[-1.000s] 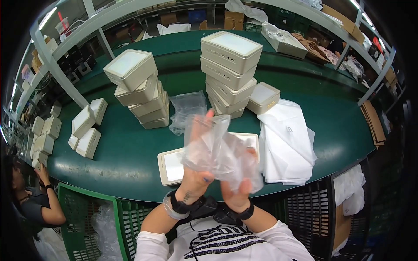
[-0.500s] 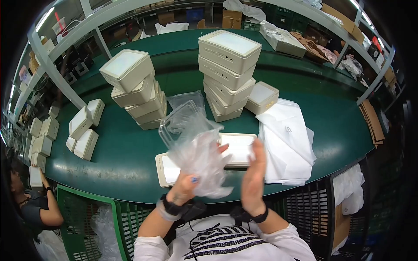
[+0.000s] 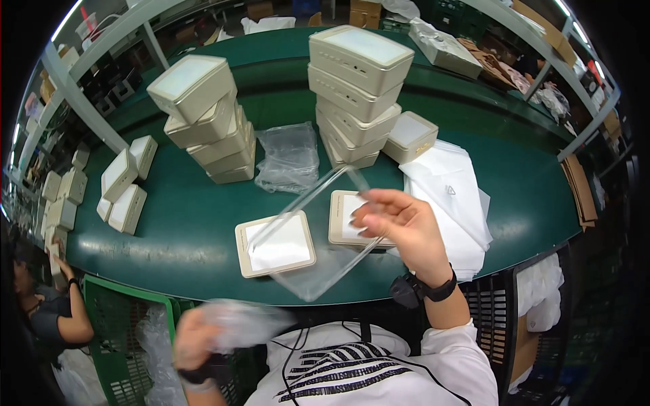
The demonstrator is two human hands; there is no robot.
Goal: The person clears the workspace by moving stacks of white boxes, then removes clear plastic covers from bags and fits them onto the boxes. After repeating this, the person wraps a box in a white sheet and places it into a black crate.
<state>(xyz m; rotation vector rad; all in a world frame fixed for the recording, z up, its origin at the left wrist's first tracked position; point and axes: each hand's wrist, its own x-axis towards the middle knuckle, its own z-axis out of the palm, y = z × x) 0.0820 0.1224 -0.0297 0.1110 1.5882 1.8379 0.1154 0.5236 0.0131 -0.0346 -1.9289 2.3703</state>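
My right hand (image 3: pixel 409 227) pinches one side of a clear, thin-rimmed plastic cover (image 3: pixel 323 269), tilted above the green table. Through it I see a beige rounded box-shaped device (image 3: pixel 306 254) with a white top. A second such device (image 3: pixel 336 227) lies to its right, partly behind my right fingers. Low on the left, my left hand (image 3: pixel 195 342) is closed on a crumpled clear plastic bag (image 3: pixel 247 323); both are smeared by motion. The bag hangs between the table's front edge and my body, beside a green crate (image 3: pixel 128 287).
Two tall stacks of beige devices (image 3: pixel 193 88) (image 3: pixel 362 61) stand farther back. Flat clear bags (image 3: pixel 288 159) lie between them. White sheet-like sleeves (image 3: pixel 447 210) are piled at right. More devices (image 3: pixel 125 210) sit left, near a co-worker's arm (image 3: pixel 74 318). A black crate (image 3: pixel 491 318) stands front right.
The clear cover has come apart from the crumpled bag. My left hand has pulled the bag down and left, while my right hand now holds the cover.
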